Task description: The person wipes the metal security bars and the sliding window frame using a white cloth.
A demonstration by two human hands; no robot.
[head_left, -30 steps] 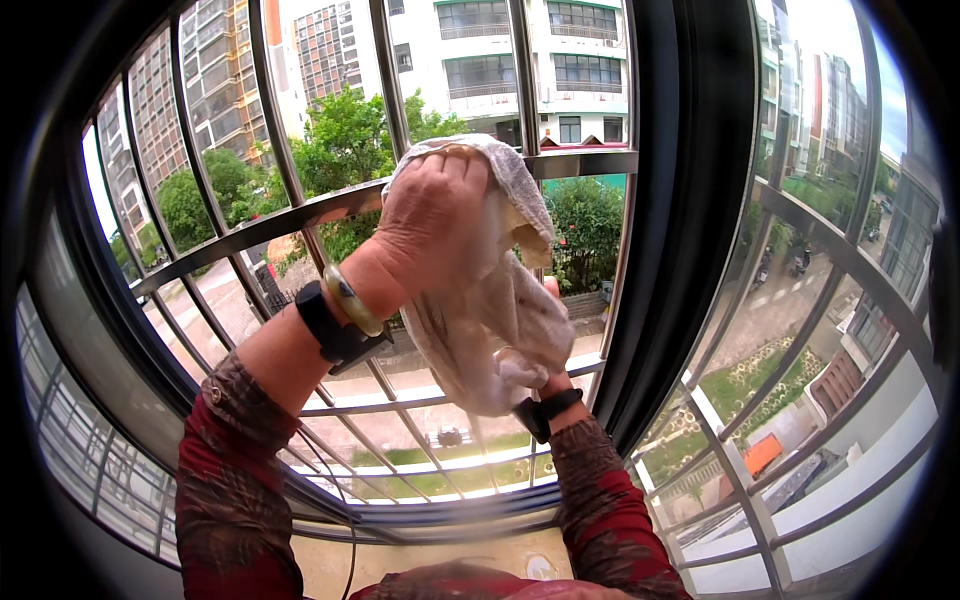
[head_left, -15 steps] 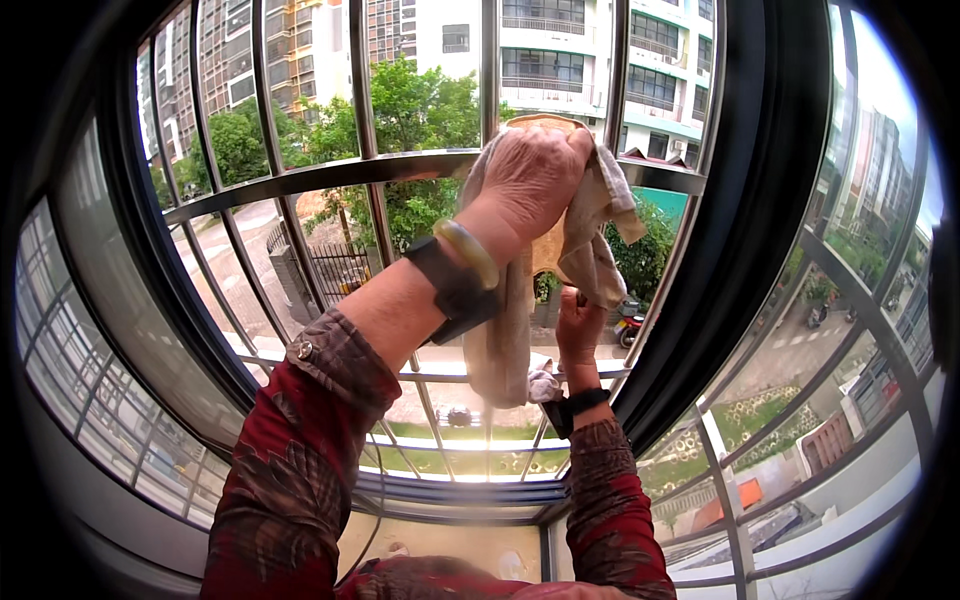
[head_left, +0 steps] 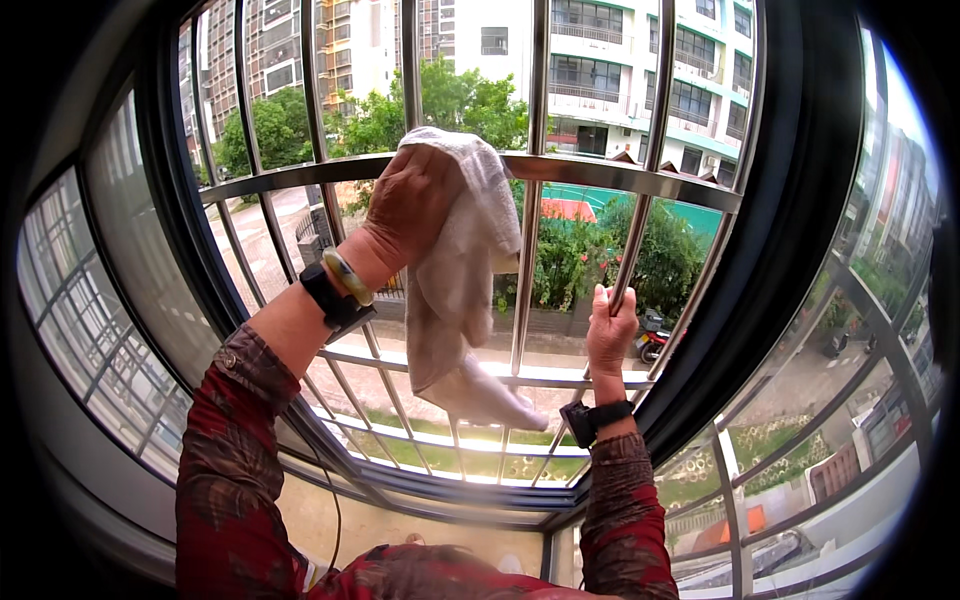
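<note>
My left hand (head_left: 415, 195) is closed on a pale cloth (head_left: 455, 280), pressing it against the horizontal metal rail (head_left: 600, 177) of the window bars. The cloth drapes over the rail and hangs down in a long fold, its tail curling right toward my right wrist. My right hand (head_left: 611, 325) is wrapped round an upright metal bar (head_left: 633, 250) lower down and to the right. The fingertips of the left hand are partly hidden in the cloth.
A dark window frame (head_left: 790, 200) borders the bars on the right, with a glass pane (head_left: 870, 300) beyond it. Another pane (head_left: 90, 290) is on the left. A thin dark cable (head_left: 335, 510) hangs near my left sleeve. Trees, a street and buildings lie outside.
My left hand and the cloth have moved left along the rail. My right hand, earlier partly behind the cloth's edge, now shows fully round the bar. The view has shifted somewhat.
</note>
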